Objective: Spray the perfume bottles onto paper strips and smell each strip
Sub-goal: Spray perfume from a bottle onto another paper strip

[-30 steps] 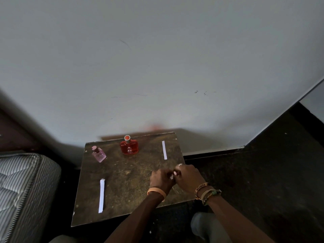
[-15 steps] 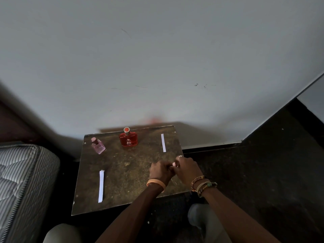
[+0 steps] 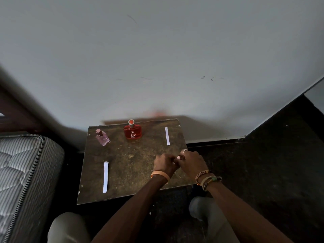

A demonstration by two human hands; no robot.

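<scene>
Only one readable mark: red perfume bottle (image 3: 132, 132), standing at the middle of the far edge of the tabletop (image 3: 133, 165), has white print on its front face. Large letters "ZX", a logo above them that looks like an "R". Small lines of print above and below "ZX" are too fine to read. Beaded bracelet (image 3: 202, 174) on the right wrist carries orange lettering, blurred and not legible.
</scene>
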